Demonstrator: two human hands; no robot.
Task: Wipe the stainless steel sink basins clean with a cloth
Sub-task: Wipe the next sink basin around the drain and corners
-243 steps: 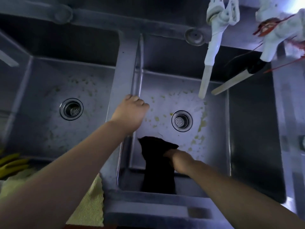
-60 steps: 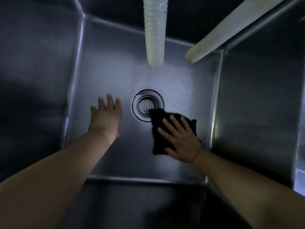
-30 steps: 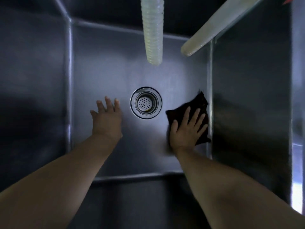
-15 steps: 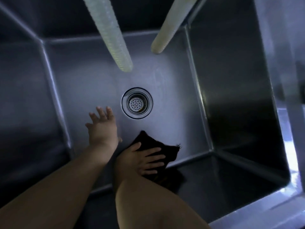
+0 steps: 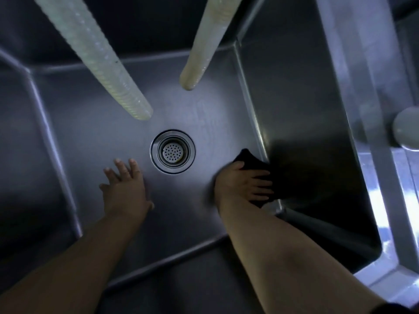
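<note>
1. Presently, item one: the sink basin (image 5: pixel 95 137), stainless steel, seen from above; its drain (image 5: pixel 172 151) sat mid-floor and serves as the landmark here.
2. Cloth (image 5: pixel 254 164), dark, lay flat on the basin floor to the right of the drain, pushed up against the seam where floor met right wall.
3. Right hand (image 5: pixel 242 184) pressed on the cloth, fingers straight and spread toward the right wall, not curled round it; its outline was blurred, which I judged to be a wiping stroke.
4. Left hand (image 5: pixel 123 189) rested on the floor just left of and below the drain, fingers released and splayed, holding nothing.
5. Two pale hoses (image 5: pixel 95 55) hung above the drain, ends clear of the floor.
6. Progress, as judged: the floor around the drain showed no visible residue, so this floor appeared largely done.
7. Outstanding, as judged: the right-hand corner in hand, the walls, whose state the dim light hid, and any other basin, none being in view.
</note>
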